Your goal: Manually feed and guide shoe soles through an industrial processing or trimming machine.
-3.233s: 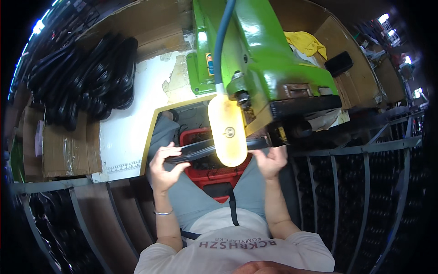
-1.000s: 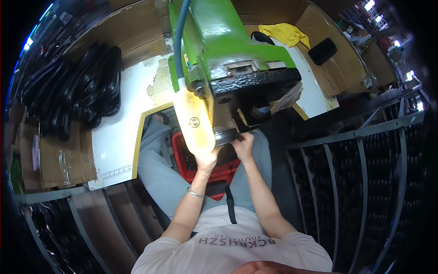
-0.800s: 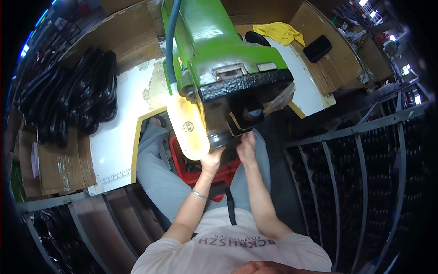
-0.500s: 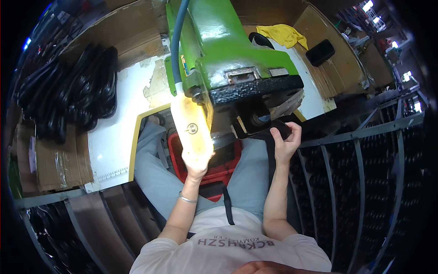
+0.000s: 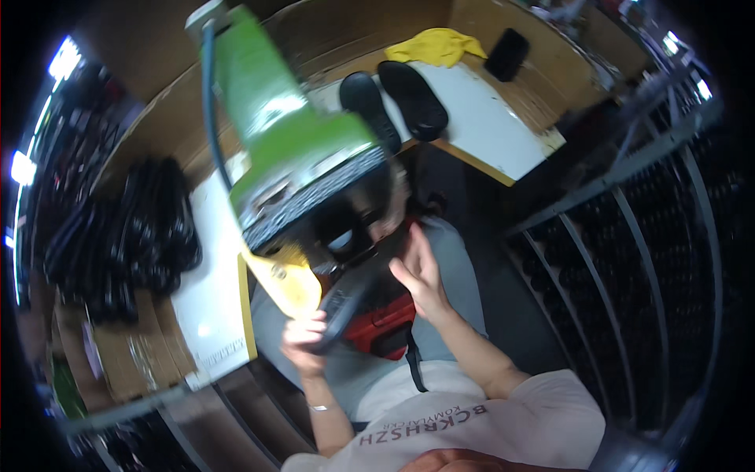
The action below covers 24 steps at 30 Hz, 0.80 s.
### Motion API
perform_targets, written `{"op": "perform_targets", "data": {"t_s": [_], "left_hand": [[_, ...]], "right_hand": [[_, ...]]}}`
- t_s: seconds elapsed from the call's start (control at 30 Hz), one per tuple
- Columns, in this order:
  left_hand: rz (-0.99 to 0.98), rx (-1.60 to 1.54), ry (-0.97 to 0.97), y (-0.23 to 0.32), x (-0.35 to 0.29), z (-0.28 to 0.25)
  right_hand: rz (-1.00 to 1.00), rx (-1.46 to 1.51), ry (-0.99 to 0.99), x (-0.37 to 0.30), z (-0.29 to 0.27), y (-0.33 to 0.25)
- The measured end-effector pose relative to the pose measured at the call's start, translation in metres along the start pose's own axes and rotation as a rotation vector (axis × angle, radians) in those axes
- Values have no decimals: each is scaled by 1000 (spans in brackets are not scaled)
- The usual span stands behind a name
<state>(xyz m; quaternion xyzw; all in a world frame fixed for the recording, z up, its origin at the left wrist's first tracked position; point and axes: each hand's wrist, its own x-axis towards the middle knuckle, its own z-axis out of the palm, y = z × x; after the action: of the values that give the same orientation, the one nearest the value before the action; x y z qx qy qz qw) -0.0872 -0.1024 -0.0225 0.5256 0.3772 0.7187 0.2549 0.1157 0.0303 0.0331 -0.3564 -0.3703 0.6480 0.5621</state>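
In my left hand (image 5: 305, 340) is a long dark shoe sole (image 5: 340, 311), tilted up toward the machine and blurred by motion. My fingers are closed round its near end, just below a lit yellow plate (image 5: 289, 285). My right hand (image 5: 421, 275) is open, thumb and fingers apart, beside the sole's far end; whether it touches the sole is too blurred to tell. Over both hands looms a green machine (image 5: 295, 130) with a black textured edge. Dark shadow hides its working part underneath.
Two black shoe soles (image 5: 413, 98) lie on the white table (image 5: 487, 114) at the right, near a yellow cloth (image 5: 436, 47) and a black phone-like object (image 5: 507, 53). Many black soles (image 5: 134, 236) are heaped at left. A red bin (image 5: 381, 322) sits between my legs. Metal racks stand on both sides.
My view has turned, so the machine sits further left and the two soles show. My left hand now holds a sole lower down. The right hand's pinch on a dark piece has opened.
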Motion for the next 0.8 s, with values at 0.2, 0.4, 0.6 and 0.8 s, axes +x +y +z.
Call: {"op": "perform_targets", "data": {"t_s": [0.2, 0.4, 0.6, 0.8], "left_hand": [[-89, -4, 44, 34, 32, 139], [-413, 62, 100, -5, 31, 99], [-637, 234, 331, -24, -9, 20], [-766, 281, 491, -29, -26, 7]], "right_hand": [[33, 36, -167, -6, -24, -86], [-125, -527, -66, 207, -65, -137], [139, -739, 5, 362, -67, -102], [-105, -893, 142, 364, -95, -76]]}}
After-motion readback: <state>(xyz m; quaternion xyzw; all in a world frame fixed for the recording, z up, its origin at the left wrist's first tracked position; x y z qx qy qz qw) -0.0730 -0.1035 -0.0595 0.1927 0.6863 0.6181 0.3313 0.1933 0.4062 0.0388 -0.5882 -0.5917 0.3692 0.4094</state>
